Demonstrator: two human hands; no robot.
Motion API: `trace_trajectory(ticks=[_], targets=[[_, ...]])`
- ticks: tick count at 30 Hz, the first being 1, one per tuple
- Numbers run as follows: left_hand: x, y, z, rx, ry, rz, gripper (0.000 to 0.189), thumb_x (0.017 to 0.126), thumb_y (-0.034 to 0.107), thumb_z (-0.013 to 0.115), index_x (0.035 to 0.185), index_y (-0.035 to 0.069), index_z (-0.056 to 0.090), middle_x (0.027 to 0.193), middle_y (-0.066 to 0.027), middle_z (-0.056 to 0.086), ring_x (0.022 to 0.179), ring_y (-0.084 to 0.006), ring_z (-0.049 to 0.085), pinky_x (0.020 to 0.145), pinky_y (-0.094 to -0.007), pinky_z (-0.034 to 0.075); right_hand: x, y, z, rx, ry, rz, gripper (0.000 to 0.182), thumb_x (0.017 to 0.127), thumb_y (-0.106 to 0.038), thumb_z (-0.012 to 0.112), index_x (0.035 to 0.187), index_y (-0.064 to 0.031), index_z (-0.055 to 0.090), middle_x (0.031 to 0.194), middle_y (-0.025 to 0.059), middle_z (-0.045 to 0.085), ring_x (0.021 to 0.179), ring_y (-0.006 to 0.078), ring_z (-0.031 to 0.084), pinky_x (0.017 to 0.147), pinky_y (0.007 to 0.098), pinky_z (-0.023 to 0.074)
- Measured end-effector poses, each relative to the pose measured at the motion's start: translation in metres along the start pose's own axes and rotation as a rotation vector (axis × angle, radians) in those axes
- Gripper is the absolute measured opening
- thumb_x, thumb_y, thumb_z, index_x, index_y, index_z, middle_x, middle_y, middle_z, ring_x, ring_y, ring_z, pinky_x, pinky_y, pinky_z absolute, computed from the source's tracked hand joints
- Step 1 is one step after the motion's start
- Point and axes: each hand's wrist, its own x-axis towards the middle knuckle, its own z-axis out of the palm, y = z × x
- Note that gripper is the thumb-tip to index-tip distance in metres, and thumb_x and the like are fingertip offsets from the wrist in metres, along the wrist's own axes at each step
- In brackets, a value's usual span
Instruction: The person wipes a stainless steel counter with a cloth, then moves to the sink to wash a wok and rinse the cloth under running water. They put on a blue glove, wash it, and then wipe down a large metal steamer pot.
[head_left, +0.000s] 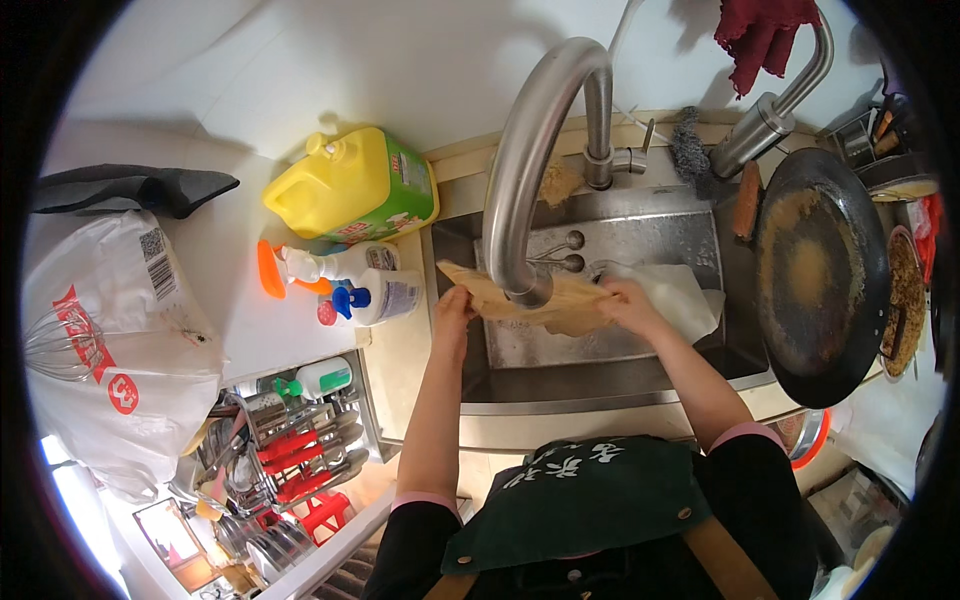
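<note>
My left hand (455, 306) grips the left end of a tan cloth (570, 304), and my right hand (626, 304) grips its right end. The cloth is stretched between them over a stainless steel sink (600, 379), partly hidden behind the spout of a tall curved faucet (517, 172). Whitish translucent sheet-like material (679, 300) lies in the basin just right of my right hand. Behind the cloth, two round-ended metal utensils (574, 251) rest on the sink's bottom.
A black wok (817, 277) stands at the sink's right edge. Left of the sink are a yellow jug (352, 184), a spray bottle (322, 266) and a pump bottle (386, 296). An open drawer (337, 551) with utensils sits lower left. A second faucet (754, 135) rises behind, right.
</note>
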Motion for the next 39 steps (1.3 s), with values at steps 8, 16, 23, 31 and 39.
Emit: trace_trajectory(ticks=[8,16,23,31,39], targets=[[-0.006,-0.003,0.028,-0.247,-0.14,0.058,0.021,0.083,0.005,0.054,0.104,0.001,0.055,0.098,-0.007,0.058,0.09,-0.0152,0.054,0.082,-0.0263,0.041,0.02,-0.011,0.012,1.185,0.048,0.111,0.036,0.074,-0.001,0.052,0.109,0.0045,0.046,0.103,0.0141,0.055,0.089,0.0239,0.058,0.077,0.0344,0.049],[-0.04,0.038,0.063,-0.361,-0.498,-0.113,0.037,0.074,-0.005,0.053,0.11,-0.001,0.051,0.111,-0.0093,0.054,0.104,-0.0174,0.051,0.09,-0.0302,0.04,0.028,-0.011,0.049,0.968,-0.116,0.355,0.062,0.076,-0.011,0.065,0.125,0.0044,0.03,0.112,0.0152,0.05,0.1,0.024,0.054,0.083,0.0346,0.0469],[-0.029,0.035,0.034,0.265,-0.206,0.06,0.036,0.077,0.006,0.057,0.112,-0.001,0.05,0.096,-0.0071,0.059,0.087,-0.0162,0.056,0.078,-0.028,0.045,0.036,-0.01,0.045,0.93,-0.031,0.295,0.044,0.077,-0.011,0.065,0.113,0.0026,0.044,0.103,0.0123,0.057,0.087,0.0193,0.059,0.074,0.0292,0.0502],[-0.034,-0.045,0.067,0.234,0.421,-0.361,0.052,0.082,0.042,0.049,0.118,0.005,0.045,0.108,-0.0104,0.051,0.09,-0.0229,0.051,0.073,-0.0363,0.044,0.04,-0.045,0.085,1.089,-0.006,0.193,0.026,0.078,-0.009,0.063,0.1,0.0,0.054,0.092,0.0077,0.059,0.08,0.0161,0.06,0.066,0.0277,0.0508],[-0.018,-0.039,0.086,-0.842,-0.1,-0.401,0.039,0.091,0.03,0.03,0.116,0.004,0.043,0.119,-0.0104,0.048,0.108,-0.0271,0.047,0.092,-0.042,0.04,0.014,-0.092,0.096,-0.519,0.375,-0.146,0.033,0.067,-0.015,0.065,0.097,-0.0037,0.055,0.099,0.0156,0.053,0.09,0.0306,0.054,0.072,0.0394,0.0468]])
